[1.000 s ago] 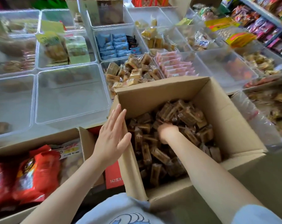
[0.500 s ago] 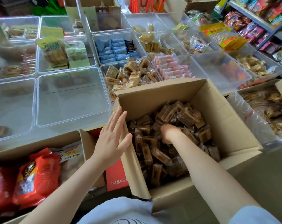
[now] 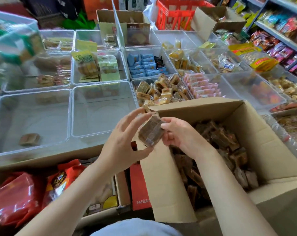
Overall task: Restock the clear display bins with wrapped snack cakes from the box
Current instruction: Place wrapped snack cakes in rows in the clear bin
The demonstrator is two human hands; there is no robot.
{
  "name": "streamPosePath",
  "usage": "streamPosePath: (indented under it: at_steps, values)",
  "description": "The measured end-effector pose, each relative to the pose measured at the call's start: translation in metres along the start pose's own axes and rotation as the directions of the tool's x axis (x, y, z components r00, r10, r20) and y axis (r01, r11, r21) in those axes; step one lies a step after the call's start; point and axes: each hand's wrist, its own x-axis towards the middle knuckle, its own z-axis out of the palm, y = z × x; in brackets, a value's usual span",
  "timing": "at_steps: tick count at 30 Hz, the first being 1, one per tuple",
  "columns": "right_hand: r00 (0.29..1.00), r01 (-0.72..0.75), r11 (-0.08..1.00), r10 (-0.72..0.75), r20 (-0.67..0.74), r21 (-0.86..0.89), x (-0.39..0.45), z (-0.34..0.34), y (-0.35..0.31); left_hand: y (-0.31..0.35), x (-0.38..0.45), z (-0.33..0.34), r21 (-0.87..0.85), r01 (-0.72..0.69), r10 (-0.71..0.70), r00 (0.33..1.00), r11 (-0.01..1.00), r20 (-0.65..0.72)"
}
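Both hands are holding a small stack of wrapped brown snack cakes [image 3: 150,132] in the air, just over the near-left corner of the open cardboard box [image 3: 256,133]. The right hand [image 3: 180,133] is gripping the stack from its right side, fingers curled round the wrappers, thumb lying along the top edge. The left hand [image 3: 125,142] is cupping it from the left, with the thumb pressing underneath at the lower end and the long fingers reaching over the far end; they look only lightly curled, so most of the hold seems to be sitting with the right hand.

The stack's long axis is running from the near-left, by the left thumb, up and away toward the right fingertips, tilted and not level.

The relation that matters: the nearly bare clear bin [image 3: 103,113] is lying just beyond and to the left of the left fingers, with another bin [image 3: 33,120] further left holding a single matching cake [image 3: 29,139]. Both are on the left hand's side, well apart from the right fingers, so the left hand is the nearer one for carrying the stack over. The rest of the cakes [image 3: 217,142] are lying loose in the box below and to the right of the right fingers.
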Motion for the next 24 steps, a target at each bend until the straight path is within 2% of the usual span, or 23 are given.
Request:
streamPosePath:
  at_steps: [5, 7, 8, 9, 10, 12, 14, 16, 17, 19, 21, 22, 24]
  values:
    - [0.991, -0.113, 0.971, 0.095, 0.095, 0.209, 0.046, 0.095, -0.004, -0.050, -0.029, -0.076, 0.268, -0.026, 0.039, 0.998, 0.963, -0.043]
    - [0.981, -0.158, 0.978, 0.140, 0.136, 0.139, 0.064, 0.137, -0.005, -0.075, -0.045, -0.103, 0.272, -0.004, 0.044, 0.989, 0.962, -0.141]
    - [0.977, -0.175, 0.983, 0.167, 0.133, 0.052, 0.074, 0.158, -0.004, -0.088, -0.054, -0.117, 0.204, 0.063, -0.023, 0.981, 0.977, -0.191]
    - [0.976, -0.181, 0.981, 0.188, 0.113, -0.064, 0.085, 0.179, -0.004, -0.100, -0.063, -0.132, 0.089, 0.185, -0.161, 0.961, 0.979, -0.226]
    - [0.979, -0.172, 0.965, 0.190, 0.079, -0.198, 0.096, 0.199, -0.003, -0.114, -0.072, -0.146, -0.064, 0.328, -0.333, 0.913, 0.943, -0.235]
    - [0.988, -0.110, 0.913, 0.144, 0.059, -0.394, 0.118, 0.238, 0.000, -0.148, -0.090, -0.173, -0.330, 0.558, -0.625, 0.766, 0.761, -0.148]
    - [0.972, -0.020, 0.905, 0.117, 0.202, -0.426, 0.141, 0.277, 0.006, -0.183, -0.110, -0.195, -0.446, 0.664, -0.760, 0.646, 0.601, -0.062]
    - [0.935, 0.027, 0.895, 0.136, 0.329, -0.446, 0.163, 0.316, 0.015, -0.213, -0.128, -0.213, -0.477, 0.710, -0.812, 0.583, 0.518, -0.014]
    - [0.932, 0.052, 0.874, 0.131, 0.338, -0.483, 0.175, 0.333, 0.020, -0.226, -0.135, -0.221, -0.460, 0.724, -0.821, 0.571, 0.514, -0.019]
    - [0.954, 0.084, 0.839, 0.088, 0.286, -0.538, 0.201, 0.363, 0.030, -0.256, -0.151, -0.238, -0.358, 0.737, -0.808, 0.582, 0.573, -0.093]
    - [0.983, 0.078, 0.829, 0.028, 0.181, -0.554, 0.227, 0.384, 0.039, -0.293, -0.174, -0.255, -0.092, 0.761, -0.756, 0.611, 0.643, -0.234]
    - [0.993, 0.075, 0.826, -0.007, 0.121, -0.559, 0.241, 0.391, 0.045, -0.312, -0.189, -0.263, 0.088, 0.764, -0.722, 0.636, 0.640, -0.273]
    - [0.997, 0.073, 0.799, -0.062, 0.038, -0.598, 0.265, 0.404, 0.058, -0.342, -0.221, -0.273, 0.334, 0.762, -0.742, 0.635, 0.555, -0.214]
